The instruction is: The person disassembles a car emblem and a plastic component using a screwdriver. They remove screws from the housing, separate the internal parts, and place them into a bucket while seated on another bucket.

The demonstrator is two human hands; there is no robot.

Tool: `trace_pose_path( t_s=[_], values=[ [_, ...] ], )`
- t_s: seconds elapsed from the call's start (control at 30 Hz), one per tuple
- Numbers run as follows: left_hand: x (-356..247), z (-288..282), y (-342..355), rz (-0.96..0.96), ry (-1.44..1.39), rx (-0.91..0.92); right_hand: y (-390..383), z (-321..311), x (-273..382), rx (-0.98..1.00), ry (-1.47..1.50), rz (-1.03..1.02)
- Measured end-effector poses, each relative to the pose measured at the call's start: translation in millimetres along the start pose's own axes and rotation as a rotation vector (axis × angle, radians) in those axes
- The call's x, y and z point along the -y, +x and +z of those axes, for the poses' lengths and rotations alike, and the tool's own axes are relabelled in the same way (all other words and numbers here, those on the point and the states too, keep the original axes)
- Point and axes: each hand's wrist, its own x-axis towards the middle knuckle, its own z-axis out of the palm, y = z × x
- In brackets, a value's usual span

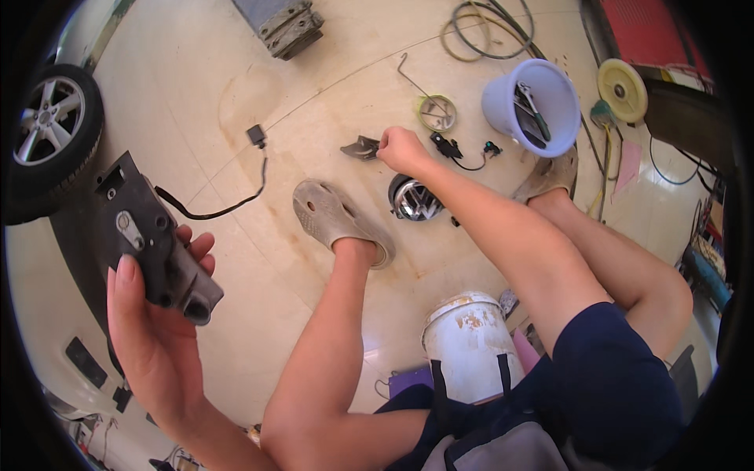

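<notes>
Left hand has its fingers wrapped round a matte black plastic bracket held up off the floor, long axis slanting upper left to lower right, squared-off end up, chunky tube end down. There's a shiny metal lever on its face. Black cable runs right to a boxy connector. Then a dark, curved piece points left, its right end pinched by the right hand, just above a round chrome-and-black badge.
</notes>
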Motion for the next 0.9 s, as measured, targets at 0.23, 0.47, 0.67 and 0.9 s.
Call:
trace_pose_path(
  t_s=[0.23,0.47,0.67,0.9],
  values=[
    [96.0,-59.1,44.4,-0.064,-0.212,-0.227,17.1,0.7,6.6,0.239,-0.467,-0.367],
    [213.7,-44.7,49.1,-0.219,-0.474,-0.256,16.0,7.0,-7.2,0.217,-0.581,-0.659],
    [239.4,-36.5,33.5,-0.328,-0.488,-0.188,30.4,14.1,3.9,0.333,-0.766,-0.669],
    [234.1,-38.4,36.6,-0.324,-0.475,-0.202,35.4,21.7,1.9,0.375,-0.822,-0.703]
  ],
)
